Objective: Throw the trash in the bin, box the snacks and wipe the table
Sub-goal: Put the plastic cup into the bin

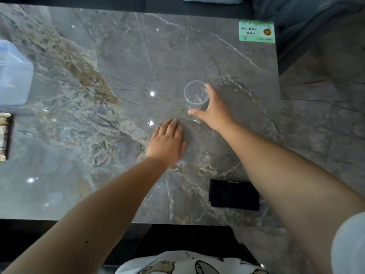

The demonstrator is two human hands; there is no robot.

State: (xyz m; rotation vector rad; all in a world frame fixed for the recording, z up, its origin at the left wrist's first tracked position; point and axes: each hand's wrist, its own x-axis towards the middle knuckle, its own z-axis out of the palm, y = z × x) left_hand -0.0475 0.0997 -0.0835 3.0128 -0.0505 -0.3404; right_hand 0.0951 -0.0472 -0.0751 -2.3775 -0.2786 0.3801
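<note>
Worktop (122, 62): a grey marbled slab is filling most of the view, with ceiling lights glinting off it.
Right hand (214, 109): it is reaching forward to a clear cup (195, 95), thumb and fingers spread apart around the cup's near side; the fingertips are lying against the wall, but whether the grip is actually pressing on it I cannot tell.
Clear cup: it is standing upright on the worktop, right of centre, looking empty.
Left hand (166, 144): it is lying palm down on the slab just beside the cup's near left, fingers together and flat, clasping nothing.
Black cloth (234, 194): it is lying folded near the front edge, partly passing under the right forearm.
Green packet (256, 31): it is sitting flat at the far right corner.
Clear plastic box (13, 74): it is standing at the left edge, lid on.
Small pack (5, 135): it is lying just in front of the box, cut off by the frame.
</note>
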